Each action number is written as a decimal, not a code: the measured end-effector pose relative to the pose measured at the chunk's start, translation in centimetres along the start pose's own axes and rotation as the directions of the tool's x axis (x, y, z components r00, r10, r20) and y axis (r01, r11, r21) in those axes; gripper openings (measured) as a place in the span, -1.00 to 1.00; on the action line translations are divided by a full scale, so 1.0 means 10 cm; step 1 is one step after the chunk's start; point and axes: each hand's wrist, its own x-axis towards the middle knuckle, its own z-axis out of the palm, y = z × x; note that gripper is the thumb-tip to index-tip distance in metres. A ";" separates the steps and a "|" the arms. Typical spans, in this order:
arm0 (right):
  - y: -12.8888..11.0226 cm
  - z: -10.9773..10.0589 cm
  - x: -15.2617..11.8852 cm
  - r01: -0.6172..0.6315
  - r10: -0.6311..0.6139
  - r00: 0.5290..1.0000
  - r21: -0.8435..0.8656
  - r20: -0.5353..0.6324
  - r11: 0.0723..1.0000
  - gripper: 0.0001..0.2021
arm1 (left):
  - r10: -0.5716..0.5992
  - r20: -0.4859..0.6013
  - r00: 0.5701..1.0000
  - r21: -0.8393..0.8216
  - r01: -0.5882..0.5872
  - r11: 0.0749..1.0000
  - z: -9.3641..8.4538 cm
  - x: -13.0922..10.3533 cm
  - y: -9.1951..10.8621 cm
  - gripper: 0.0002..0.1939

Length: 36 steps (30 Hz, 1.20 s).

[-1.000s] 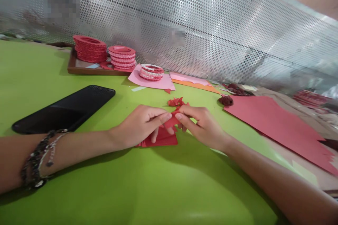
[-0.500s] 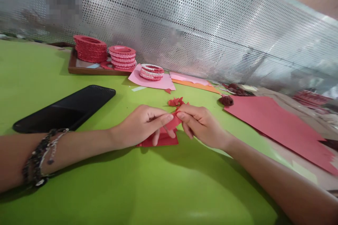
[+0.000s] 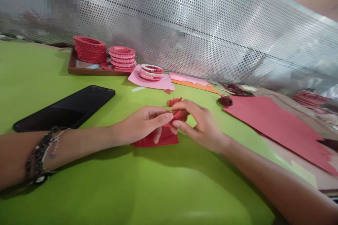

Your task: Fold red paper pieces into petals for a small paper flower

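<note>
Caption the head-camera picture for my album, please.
Left hand pinching a small red paper piece, right hand beside it, above a green table.

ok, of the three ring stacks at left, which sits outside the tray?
The short white-topped stack, on pink paper; the taller red stack and red-pink stack stand in the tray.

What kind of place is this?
Maybe a craft workshop: there are stacked red rings in a tray, a big red sheet, and flat red pieces under the left hand.
</note>
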 end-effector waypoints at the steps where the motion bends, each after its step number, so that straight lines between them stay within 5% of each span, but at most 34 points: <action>1: -0.01 0.02 0.00 -0.022 0.022 1.000 -0.030 0.003 0.999 -0.75 | 0.003 -0.006 1.000 0.000 -0.003 1.000 0.00 0.01 -0.02 -0.78; 5: -0.05 0.07 -0.02 -0.068 0.068 0.998 -0.106 0.001 0.992 -0.64 | 0.014 -0.019 1.000 -0.025 -0.015 1.000 0.00 0.02 -0.05 -0.80; 12: -0.03 0.04 -0.04 0.084 -0.103 0.988 -0.163 -0.112 0.983 -0.67 | -0.011 -0.112 0.994 0.030 0.015 0.999 -0.01 0.03 -0.01 -0.76; 18: 0.01 0.00 -0.02 0.184 -0.198 0.977 -0.157 -0.079 0.970 -0.82 | -0.029 -0.171 0.985 -0.098 0.012 0.995 -0.01 0.04 -0.01 -0.83; 23: 0.03 -0.03 0.00 0.230 -0.237 0.971 -0.143 -0.036 0.963 -0.85 | -0.035 -0.162 0.986 -0.046 0.028 0.999 0.01 0.03 0.03 -0.90; 29: 0.01 -0.04 0.02 -0.066 0.079 0.995 0.212 -0.054 0.975 -0.95 | -0.026 -0.207 0.978 0.017 0.031 0.999 0.00 0.02 0.02 -0.87; 36: -0.04 0.02 0.04 -0.342 0.404 0.915 0.523 -0.004 0.781 -0.94 | -0.039 -0.184 0.982 -0.027 0.034 0.999 0.01 0.02 0.00 -0.87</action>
